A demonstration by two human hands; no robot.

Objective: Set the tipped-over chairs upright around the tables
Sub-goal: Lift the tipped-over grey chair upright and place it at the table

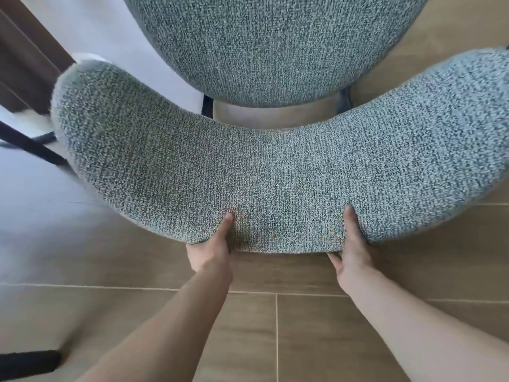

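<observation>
Both forearms reach in from the bottom edge of the view toward a chair (pixel 275 161) covered in speckled blue-grey woven fabric. Its curved backrest (pixel 275 175) spreads almost from the left edge of the view to the right, and the hands grasp it at the middle of its near rim. On the left hand (pixel 210 252) the thumb presses on the upper face of the padding while the other fingers go under the rim, out of sight. On the right hand (pixel 351 252) the thumb likewise lies along the top of the fabric near the rim, and one finger shows pointing sideways beneath the edge; the rest are hidden. The two hands sit well apart on the rim, with a stretch of backrest between them.

Beyond the backrest lies the round seat (pixel 275 42) of the same fabric, filling the top centre. Two dark metal legs (pixel 207 106) show in the gap between seat and backrest. The chair stands on a floor (pixel 303 326) of tan wood-look tiles with pale grout lines. At the left edge, a dark bar (pixel 27 146) slants across a bright patch of floor, and another dark piece (pixel 27 363) sits in the bottom left corner.
</observation>
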